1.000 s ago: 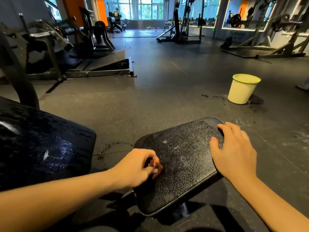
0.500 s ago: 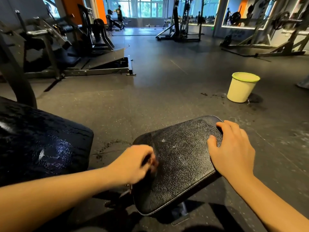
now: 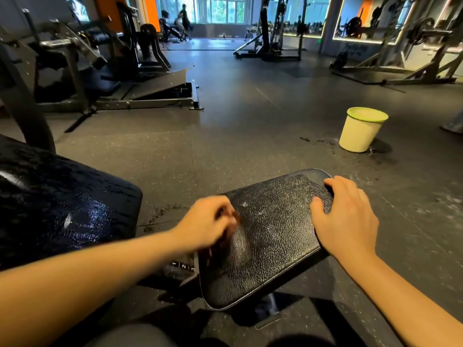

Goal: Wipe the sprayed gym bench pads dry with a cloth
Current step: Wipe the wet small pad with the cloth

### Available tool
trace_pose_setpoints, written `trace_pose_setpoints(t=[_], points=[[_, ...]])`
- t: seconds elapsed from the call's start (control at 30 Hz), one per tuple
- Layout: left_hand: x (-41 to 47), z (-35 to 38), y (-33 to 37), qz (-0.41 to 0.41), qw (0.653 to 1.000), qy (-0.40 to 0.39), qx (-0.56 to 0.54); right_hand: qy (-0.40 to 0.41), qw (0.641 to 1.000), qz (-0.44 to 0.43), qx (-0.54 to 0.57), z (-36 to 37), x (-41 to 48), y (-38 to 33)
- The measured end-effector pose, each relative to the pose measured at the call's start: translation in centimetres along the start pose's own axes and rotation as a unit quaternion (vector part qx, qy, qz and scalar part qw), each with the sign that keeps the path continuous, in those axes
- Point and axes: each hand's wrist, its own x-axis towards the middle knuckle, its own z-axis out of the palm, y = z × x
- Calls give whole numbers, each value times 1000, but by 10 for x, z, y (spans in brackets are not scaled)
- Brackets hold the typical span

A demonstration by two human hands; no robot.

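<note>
My left hand (image 3: 208,222) sits blurred, fingers curled, at the left edge of the black seat pad (image 3: 273,239) in front of me, what it holds I cannot tell, while my right hand (image 3: 348,219) grips the pad's right rim.

One wide-angle camera, head-worn, faces forward and down. The seat pad (image 3: 270,236), left hand (image 3: 208,221) and right hand (image 3: 348,221) lie close below the lens; the gym floor (image 3: 250,116) recedes ahead to distant windows (image 3: 220,11) at frame top.
</note>
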Motion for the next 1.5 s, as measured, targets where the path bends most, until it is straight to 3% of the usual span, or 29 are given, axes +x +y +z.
trace_pose_setpoints(t=[0.07, 0.17, 0.23, 0.3, 0.37, 0.4, 0.5, 0.57, 0.63, 0.7, 0.77, 0.83, 0.87, 0.97, 1.17, 1.27, 1.37, 1.43, 1.5], points=[[33, -5, -20, -75, 996, 47, 26, -1, 1000, 1, 7, 1, -2, 1], [24, 5, -13, -78, 993, 85, 37, 10, 1000, -1, 15, -1, -1, 1], [-14, 12, 14, 27, 998, 55, 6, 16, 1000, 8, 18, -1, -2, 0], [-52, 17, 36, 146, 988, -30, -27, 16, 1000, 8, 15, 1, -2, -1], [-46, 16, 36, 198, 979, -42, 6, 16, 1000, 10, 14, 1, 0, -1], [-29, 17, 30, 184, 983, -17, 17, 13, 1000, 7, 13, 1, -1, 0], [43, 12, -1, 4, 996, 86, 10, 15, 1000, 2, 13, -1, -2, 0], [59, 12, -4, -50, 992, 113, 23, 9, 1000, 1, 19, -3, -4, -1], [32, 16, 20, -13, 996, 88, 2, 8, 1000, -1, 18, -5, -4, -2], [-13, 23, 45, 102, 994, 7, -39, 14, 1000, 5, 12, -4, -2, -3], [-26, 24, 47, 150, 987, -45, -28, 11, 1000, 8, 4, -2, -2, -2], [6, 19, 26, 111, 994, 26, 1, 5, 1000, 6, 3, -2, -2, -2], [29, 14, 14, 47, 997, 61, 10, 6, 1000, 6, 6, -3, -2, -2], [59, 8, -1, -27, 993, 106, 44, 3, 1000, 2, 13, -4, -4, -2], [-25, 19, 41, 129, 991, -39, -14, 8, 1000, 3, 7, -1, -2, -1], [26, 14, 19, 44, 996, 71, -1, 10, 1000, -1, 7, -1, -1, 0], [57, 12, 9, -16, 993, 113, 19, 9, 1000, -3, 10, -1, -2, 1], [32, 18, 33, 23, 997, 77, -6, 8, 1000, -6, 12, -2, -2, 0], [-12, 25, 61, 125, 991, 11, -46, 10, 1000, 4, 13, -2, -2, 0]])
